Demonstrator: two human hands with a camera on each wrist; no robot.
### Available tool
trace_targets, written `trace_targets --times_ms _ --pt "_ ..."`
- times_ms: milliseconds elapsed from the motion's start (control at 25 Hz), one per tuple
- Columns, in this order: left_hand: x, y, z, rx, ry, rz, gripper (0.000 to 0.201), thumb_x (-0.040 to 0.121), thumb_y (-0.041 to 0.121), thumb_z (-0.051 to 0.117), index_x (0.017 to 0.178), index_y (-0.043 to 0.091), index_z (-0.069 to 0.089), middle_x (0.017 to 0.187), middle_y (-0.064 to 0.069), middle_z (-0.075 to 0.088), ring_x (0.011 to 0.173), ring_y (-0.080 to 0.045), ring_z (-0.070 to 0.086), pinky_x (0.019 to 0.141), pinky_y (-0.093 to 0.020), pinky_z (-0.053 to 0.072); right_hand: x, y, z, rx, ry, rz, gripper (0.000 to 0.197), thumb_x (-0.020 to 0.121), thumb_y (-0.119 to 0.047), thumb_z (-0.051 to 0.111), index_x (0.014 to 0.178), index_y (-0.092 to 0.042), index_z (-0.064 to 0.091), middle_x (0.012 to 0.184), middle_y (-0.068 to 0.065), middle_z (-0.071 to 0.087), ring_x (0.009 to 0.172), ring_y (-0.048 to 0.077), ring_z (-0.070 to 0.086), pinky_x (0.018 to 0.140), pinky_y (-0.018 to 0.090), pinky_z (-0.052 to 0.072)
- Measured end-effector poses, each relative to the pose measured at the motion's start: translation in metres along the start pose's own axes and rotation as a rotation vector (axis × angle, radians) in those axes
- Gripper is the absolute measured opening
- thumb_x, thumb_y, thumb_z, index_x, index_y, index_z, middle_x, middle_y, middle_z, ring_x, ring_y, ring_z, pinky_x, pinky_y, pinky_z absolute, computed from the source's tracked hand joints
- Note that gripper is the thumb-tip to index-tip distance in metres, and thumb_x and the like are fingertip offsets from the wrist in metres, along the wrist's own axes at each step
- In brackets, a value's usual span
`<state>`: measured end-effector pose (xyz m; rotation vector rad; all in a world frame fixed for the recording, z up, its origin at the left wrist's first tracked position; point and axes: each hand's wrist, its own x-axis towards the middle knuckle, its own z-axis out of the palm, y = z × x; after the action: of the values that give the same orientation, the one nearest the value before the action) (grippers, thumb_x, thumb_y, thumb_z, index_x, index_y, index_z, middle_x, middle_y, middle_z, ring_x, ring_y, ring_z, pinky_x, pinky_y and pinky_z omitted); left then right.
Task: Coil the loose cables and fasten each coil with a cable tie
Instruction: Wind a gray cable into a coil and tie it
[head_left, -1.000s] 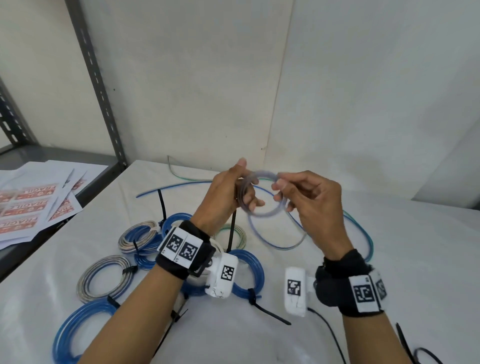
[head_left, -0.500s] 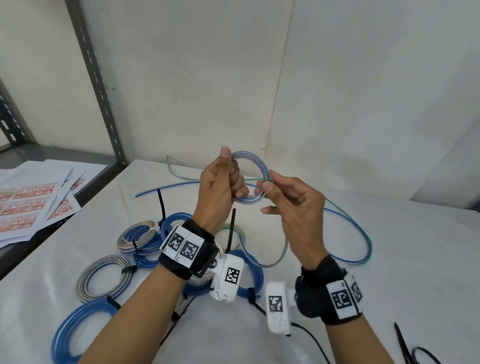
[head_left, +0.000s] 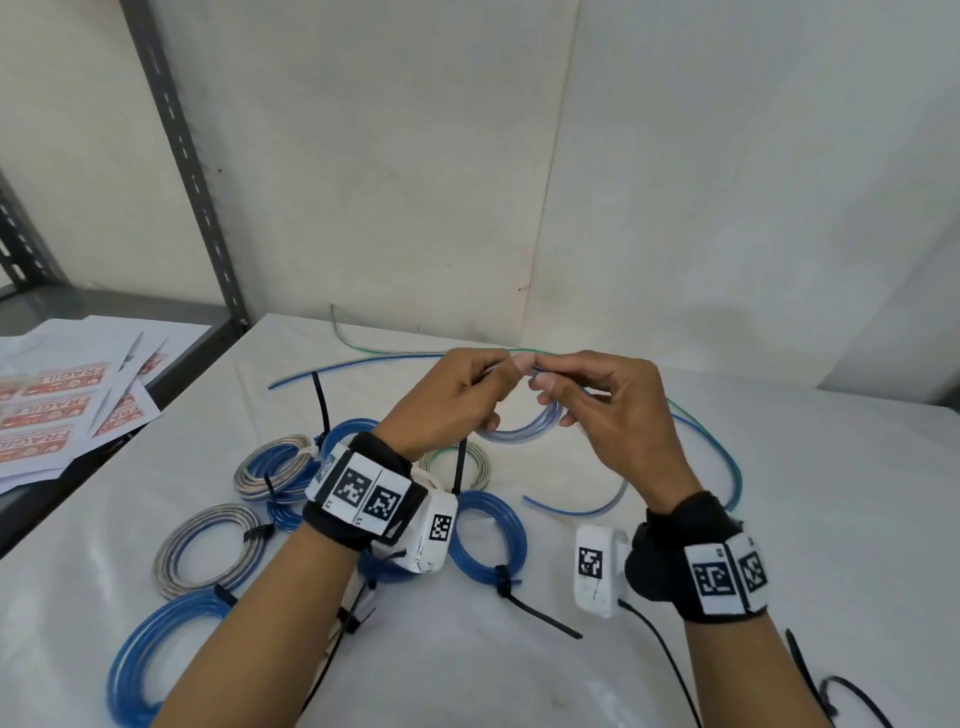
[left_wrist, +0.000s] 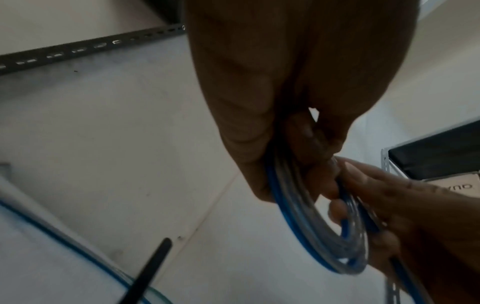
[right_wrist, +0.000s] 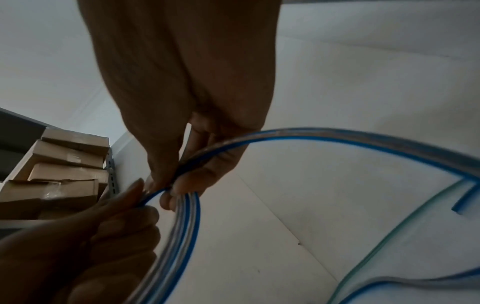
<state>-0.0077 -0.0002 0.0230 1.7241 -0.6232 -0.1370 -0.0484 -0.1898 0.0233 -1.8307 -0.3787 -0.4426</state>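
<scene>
I hold a small coil of clear, blue-striped cable (head_left: 525, 427) above the white table (head_left: 779, 519). My left hand (head_left: 497, 375) pinches the top of the coil, and my right hand (head_left: 545, 378) pinches the cable just beside it. The loops hang below my fingers. In the left wrist view the left hand (left_wrist: 293, 144) grips the coil (left_wrist: 311, 236). In the right wrist view the right hand (right_wrist: 176, 181) pinches the strand where it joins the coil (right_wrist: 182, 236). The loose tail (head_left: 730, 462) curves over the table to its free end (head_left: 535, 503).
Several tied coils (head_left: 208, 551) lie at the left and below my wrists. A green-striped loose cable (head_left: 693, 418) lies beside the tail. Black cable ties lie at the back left (head_left: 319, 405) and front right (head_left: 802, 670). A shelf with printed sheets (head_left: 62, 405) stands left.
Both hands have come down from their raised position with the coil. Their fingertips now meet at its top. The loose tail on the table has been drawn in shorter.
</scene>
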Motion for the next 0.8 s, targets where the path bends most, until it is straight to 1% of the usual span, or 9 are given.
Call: trace_targets --times_ms 40,160,280,360,440,560,640,720,800 --pt "0.001 -0.001 0.003 -0.057 0.020 0.024 0.041 0.106 0.035 0.048 0.067 0.026 0.056 0.062 0.004 0.028 0.050 -0.013 0.032 0.056 -0.032 0.042 0.000 0.001 0.001 0.012 0.022 -0.006 0.019 0.094 -0.010 0.070 0.109 -0.019 0.078 0.094 -0.003 0.078 0.086 0.020 0.075 0.060 0.029 0.059" --pt "0.005 0.001 0.009 -0.359 0.182 0.044 0.041 0.107 0.031 0.045 0.068 0.020 0.043 0.065 0.000 0.018 0.051 -0.013 0.020 0.051 -0.026 0.036 0.001 0.003 0.007 0.128 0.151 0.022 0.021 0.098 -0.012 0.065 0.117 -0.013 0.073 0.098 0.005 0.079 0.091 0.019 0.076 0.062 0.030 0.061" --pt "0.008 0.003 0.012 -0.590 0.281 0.092 0.039 0.106 0.034 0.042 0.071 0.018 0.034 0.066 0.000 0.016 0.050 -0.011 0.017 0.050 -0.023 0.032 -0.001 0.002 0.020 0.299 0.296 0.060 0.016 0.097 -0.011 0.066 0.111 -0.004 0.068 0.094 0.011 0.078 0.085 0.025 0.076 0.058 0.030 0.061" --pt "0.009 0.005 0.017 -0.690 0.320 0.114 0.038 0.101 0.040 0.044 0.073 0.019 0.032 0.064 0.001 0.016 0.049 -0.009 0.018 0.049 -0.022 0.031 -0.004 -0.001 0.031 0.376 0.329 0.061 0.015 0.096 -0.008 0.065 0.110 0.000 0.067 0.096 0.014 0.077 0.087 0.029 0.076 0.056 0.030 0.060" --pt "0.009 0.005 0.020 -0.725 0.340 0.132 0.038 0.100 0.042 0.043 0.073 0.018 0.031 0.064 0.001 0.015 0.049 -0.009 0.018 0.049 -0.021 0.033 -0.004 -0.005 0.038 0.431 0.336 0.070 0.017 0.093 -0.006 0.069 0.109 -0.002 0.069 0.095 0.015 0.077 0.087 0.031 0.076 0.056 0.029 0.060" --pt "0.008 0.004 0.014 -0.640 0.282 0.072 0.040 0.099 0.045 0.047 0.076 0.012 0.046 0.060 0.001 0.019 0.050 -0.013 0.023 0.058 -0.026 0.048 0.000 -0.005 0.027 0.378 0.308 0.044 0.016 0.092 -0.005 0.070 0.108 -0.005 0.071 0.093 0.013 0.078 0.082 0.026 0.076 0.055 0.026 0.057" --pt "0.007 0.003 0.005 -0.430 0.184 0.022 0.040 0.100 0.043 0.050 0.085 0.006 0.058 0.056 0.000 0.031 0.049 -0.016 0.035 0.069 -0.036 0.057 0.002 -0.002 0.010 0.275 0.209 0.028 0.015 0.093 -0.006 0.069 0.107 -0.008 0.073 0.091 0.009 0.079 0.078 0.024 0.075 0.056 0.025 0.055" --pt "0.005 0.000 0.001 -0.186 0.052 0.016 0.033 0.105 0.031 0.050 0.089 0.004 0.062 0.055 0.001 0.039 0.048 -0.017 0.041 0.074 -0.042 0.060 0.001 0.001 -0.001 0.121 0.088 0.008 0.014 0.094 -0.008 0.070 0.103 -0.015 0.076 0.089 0.002 0.079 0.075 0.023 0.075 0.056 0.026 0.055" --pt "0.003 -0.004 0.000 -0.031 -0.053 0.019 0.032 0.106 0.027 0.048 0.091 0.004 0.063 0.054 0.005 0.040 0.047 -0.016 0.044 0.073 -0.042 0.061 0.001 0.004 -0.005 0.037 0.016 0.008 0.014 0.093 -0.008 0.070 0.100 -0.018 0.077 0.087 0.000 0.078 0.075 0.025 0.074 0.056 0.026 0.055"
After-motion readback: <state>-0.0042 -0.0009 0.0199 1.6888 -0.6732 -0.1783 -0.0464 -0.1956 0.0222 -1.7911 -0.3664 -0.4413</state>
